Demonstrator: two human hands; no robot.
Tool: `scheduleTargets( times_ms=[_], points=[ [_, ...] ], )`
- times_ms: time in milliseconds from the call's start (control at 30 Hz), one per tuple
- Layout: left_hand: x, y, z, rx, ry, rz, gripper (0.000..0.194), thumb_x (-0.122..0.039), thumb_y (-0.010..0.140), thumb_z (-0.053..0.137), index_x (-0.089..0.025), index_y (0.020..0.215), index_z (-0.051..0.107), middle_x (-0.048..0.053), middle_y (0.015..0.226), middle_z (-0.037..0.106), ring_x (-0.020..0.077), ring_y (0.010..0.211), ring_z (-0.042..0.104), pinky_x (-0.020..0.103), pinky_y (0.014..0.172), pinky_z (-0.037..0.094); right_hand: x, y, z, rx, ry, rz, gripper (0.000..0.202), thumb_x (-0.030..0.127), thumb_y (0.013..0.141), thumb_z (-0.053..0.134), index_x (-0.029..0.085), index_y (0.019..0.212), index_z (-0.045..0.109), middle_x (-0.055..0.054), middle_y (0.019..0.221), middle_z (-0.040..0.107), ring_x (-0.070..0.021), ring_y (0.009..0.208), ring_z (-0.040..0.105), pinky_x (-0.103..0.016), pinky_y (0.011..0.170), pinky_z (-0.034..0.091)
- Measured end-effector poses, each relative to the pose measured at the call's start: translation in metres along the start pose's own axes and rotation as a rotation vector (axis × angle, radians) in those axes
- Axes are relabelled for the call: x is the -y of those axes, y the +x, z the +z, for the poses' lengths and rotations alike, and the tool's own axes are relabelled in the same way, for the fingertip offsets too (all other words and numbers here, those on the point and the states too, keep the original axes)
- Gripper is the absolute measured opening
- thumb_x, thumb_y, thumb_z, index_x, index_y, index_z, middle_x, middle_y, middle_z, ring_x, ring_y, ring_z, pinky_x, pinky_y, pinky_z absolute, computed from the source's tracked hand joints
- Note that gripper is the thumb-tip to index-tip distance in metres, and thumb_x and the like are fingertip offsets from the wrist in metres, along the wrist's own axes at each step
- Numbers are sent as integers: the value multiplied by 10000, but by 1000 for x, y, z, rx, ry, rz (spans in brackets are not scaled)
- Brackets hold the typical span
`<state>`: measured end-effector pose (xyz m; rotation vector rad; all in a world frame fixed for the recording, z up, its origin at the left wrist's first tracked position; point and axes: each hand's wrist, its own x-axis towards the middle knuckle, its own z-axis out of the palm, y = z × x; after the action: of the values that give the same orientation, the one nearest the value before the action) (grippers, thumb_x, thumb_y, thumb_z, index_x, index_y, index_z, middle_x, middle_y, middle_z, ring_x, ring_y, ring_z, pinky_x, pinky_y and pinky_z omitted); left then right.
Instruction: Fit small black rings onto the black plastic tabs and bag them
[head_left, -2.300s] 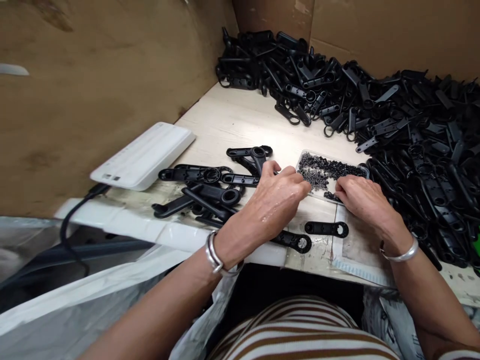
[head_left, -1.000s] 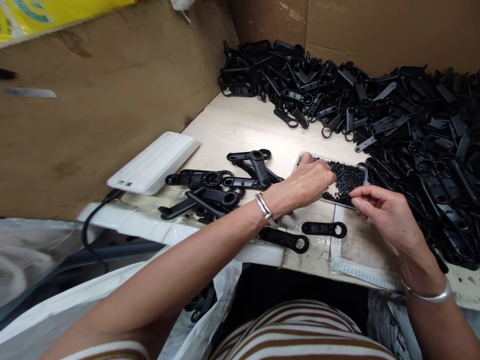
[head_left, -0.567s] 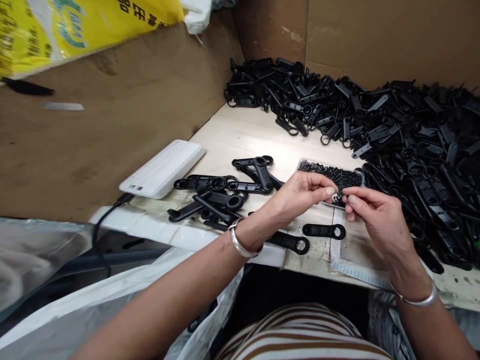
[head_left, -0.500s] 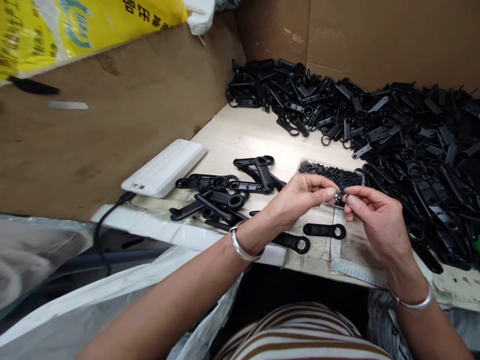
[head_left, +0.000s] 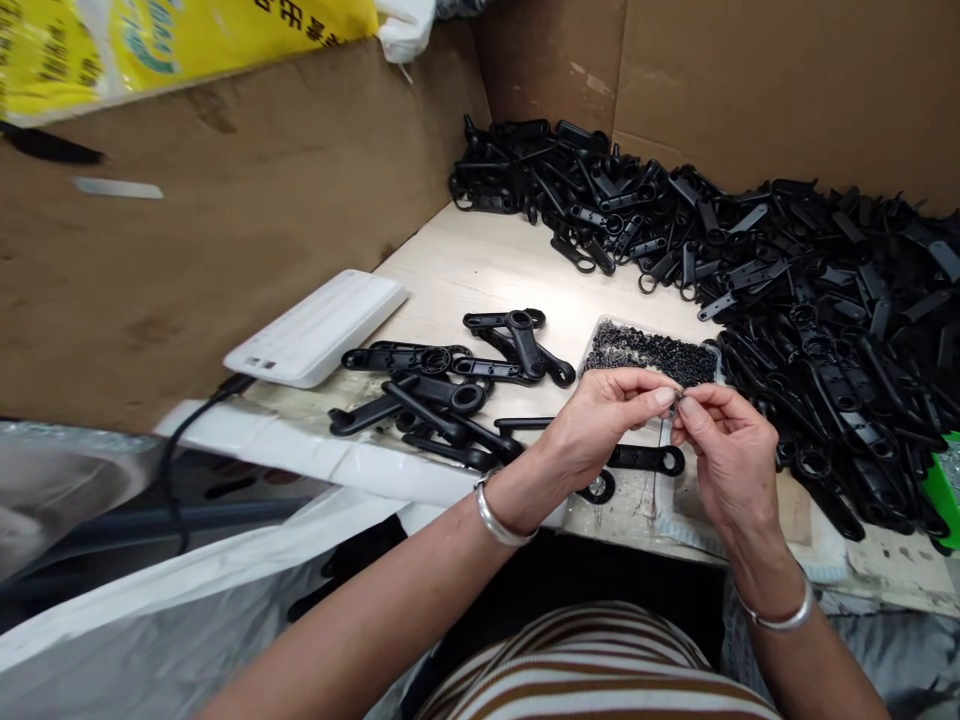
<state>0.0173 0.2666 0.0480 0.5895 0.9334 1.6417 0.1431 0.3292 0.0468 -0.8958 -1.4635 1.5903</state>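
My left hand (head_left: pixel 611 408) and my right hand (head_left: pixel 724 440) meet fingertip to fingertip over the front of the table. Both are closed in a pinch around a tiny dark piece (head_left: pixel 677 397); its kind is too small to make out. Just behind the fingers stands a clear shallow box (head_left: pixel 718 352) holding many small black bits (head_left: pixel 660 352). Below my hands lies a black plastic arm with a ring end (head_left: pixel 641 458). Another ring end (head_left: pixel 600 488) shows partly under my left wrist.
Several black arms (head_left: pixel 450 395) lie in a loose group at the left. A white power bank (head_left: pixel 319 330) with a black cable (head_left: pixel 187 430) rests beside them. A large heap of black arms (head_left: pixel 847 320) fills the back and right. Cardboard walls (head_left: pixel 322 190) border the table.
My right hand has moved left, and its fingertips now meet those of my left hand at the tiny piece. The view has shifted slightly.
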Motion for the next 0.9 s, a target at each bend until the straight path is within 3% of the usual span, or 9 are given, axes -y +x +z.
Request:
scheduleTargets(
  times_ms=[300, 567, 900],
  points=[
    [2, -1, 1, 26, 0, 22, 151, -276, 702, 798, -151, 776, 760, 7, 649, 648, 113, 677, 569, 261, 728, 452, -2, 0, 2, 3, 129, 32, 148, 255, 708, 782, 179, 784, 680, 26, 602, 620, -86, 511, 546, -208, 517, 455],
    [4, -3, 6, -53, 20, 12, 231, -313, 636, 839, -125, 735, 749, 16, 636, 652, 117, 656, 563, 264, 709, 457, -7, 0, -1, -3, 155, 43, 172, 247, 696, 808, 173, 789, 684, 29, 588, 628, -80, 512, 573, -181, 528, 483],
    [10, -5, 4, -99, -11, -27, 267, -312, 633, 843, -112, 769, 731, 34, 674, 685, 113, 639, 599, 254, 685, 485, -7, -2, -2, 33, 276, 161, 209, 283, 666, 846, 168, 788, 720, -1, 647, 676, -85, 531, 613, -181, 556, 553]
  ],
)
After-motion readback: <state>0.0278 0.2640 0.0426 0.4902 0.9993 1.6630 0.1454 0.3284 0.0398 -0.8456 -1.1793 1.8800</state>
